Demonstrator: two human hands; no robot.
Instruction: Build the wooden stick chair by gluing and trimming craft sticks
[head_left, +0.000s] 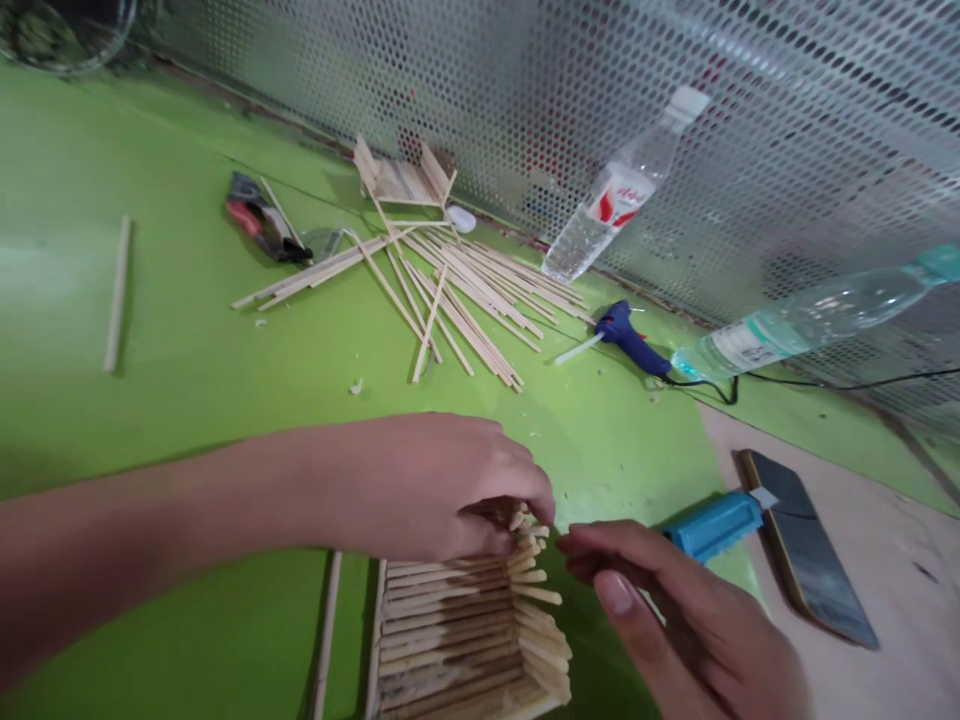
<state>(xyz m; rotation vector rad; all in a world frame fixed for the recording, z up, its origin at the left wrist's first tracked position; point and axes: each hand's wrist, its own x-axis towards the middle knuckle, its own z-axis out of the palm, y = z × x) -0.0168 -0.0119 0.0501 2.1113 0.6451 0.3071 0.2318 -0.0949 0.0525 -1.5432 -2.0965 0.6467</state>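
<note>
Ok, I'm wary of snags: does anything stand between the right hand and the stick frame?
Nothing visible stands between the right hand and the near part of the stick frame; only green surface shows. At the far corner, the left hand covers part of it and seems partly in the way.

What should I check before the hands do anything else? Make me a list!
1. Left hand at the stick box: ok.
2. Right hand empty: cannot tell, its inside is hidden.
3. Blue-handled tool well away from the right hand: not ok, it lies close by.
4. Glue gun clear of both hands: ok.
5. Glue gun cool: cannot tell.
6. Red-labelled bottle and greenish bottle capped: ok.
</note>
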